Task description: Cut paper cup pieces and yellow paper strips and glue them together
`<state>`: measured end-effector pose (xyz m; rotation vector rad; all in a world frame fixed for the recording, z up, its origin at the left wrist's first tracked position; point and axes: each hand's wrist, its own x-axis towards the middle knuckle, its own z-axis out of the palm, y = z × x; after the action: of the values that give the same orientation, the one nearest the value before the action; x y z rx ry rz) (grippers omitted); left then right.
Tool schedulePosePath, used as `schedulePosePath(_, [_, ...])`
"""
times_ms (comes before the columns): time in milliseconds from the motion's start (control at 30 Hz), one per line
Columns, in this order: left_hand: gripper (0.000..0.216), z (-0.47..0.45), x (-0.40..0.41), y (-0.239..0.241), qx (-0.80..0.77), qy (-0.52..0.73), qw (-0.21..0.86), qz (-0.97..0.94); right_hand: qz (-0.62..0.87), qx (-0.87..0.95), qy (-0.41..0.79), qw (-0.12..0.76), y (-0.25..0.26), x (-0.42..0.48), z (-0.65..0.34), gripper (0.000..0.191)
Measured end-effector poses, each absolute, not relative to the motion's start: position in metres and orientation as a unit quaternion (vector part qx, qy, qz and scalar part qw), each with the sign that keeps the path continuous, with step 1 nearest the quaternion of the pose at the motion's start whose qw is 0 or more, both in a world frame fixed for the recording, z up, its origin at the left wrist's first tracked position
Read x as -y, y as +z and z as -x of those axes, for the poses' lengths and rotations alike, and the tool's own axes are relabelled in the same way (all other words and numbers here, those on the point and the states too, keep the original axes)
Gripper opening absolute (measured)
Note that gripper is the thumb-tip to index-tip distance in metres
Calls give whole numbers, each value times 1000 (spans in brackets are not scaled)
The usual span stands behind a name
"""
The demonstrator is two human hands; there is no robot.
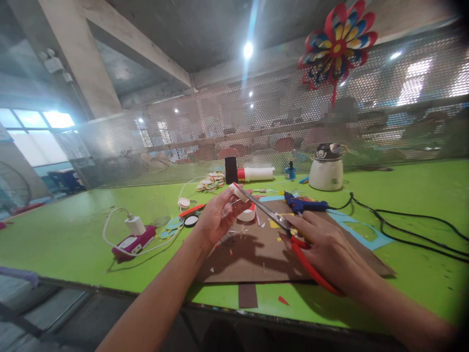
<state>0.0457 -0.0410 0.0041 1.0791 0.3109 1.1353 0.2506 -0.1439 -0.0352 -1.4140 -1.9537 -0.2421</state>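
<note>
My left hand (219,215) is closed round a small white piece (239,192), held up over a brown cardboard sheet (252,256). My right hand (324,244) grips red-handled scissors (271,215). Their steel blades point up and left, and the tips meet the white piece. A roll of white tape (247,215) sits on the cardboard just behind my left hand. Small paper scraps lie scattered on the cardboard below both hands.
A blue glue gun (304,204) with a black cable (403,222) lies behind my right hand. A green table (73,234) carries a phone with white charger (134,239), paper discs (210,182), a glue bottle (256,173) and a white pot (326,168). A paper pinwheel (339,44) stands against mesh fencing.
</note>
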Motion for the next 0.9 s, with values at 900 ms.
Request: schedulePosePath(900, [26, -47, 42, 2, -140, 514, 666, -522, 554, 759, -48, 340, -37, 142, -252, 22])
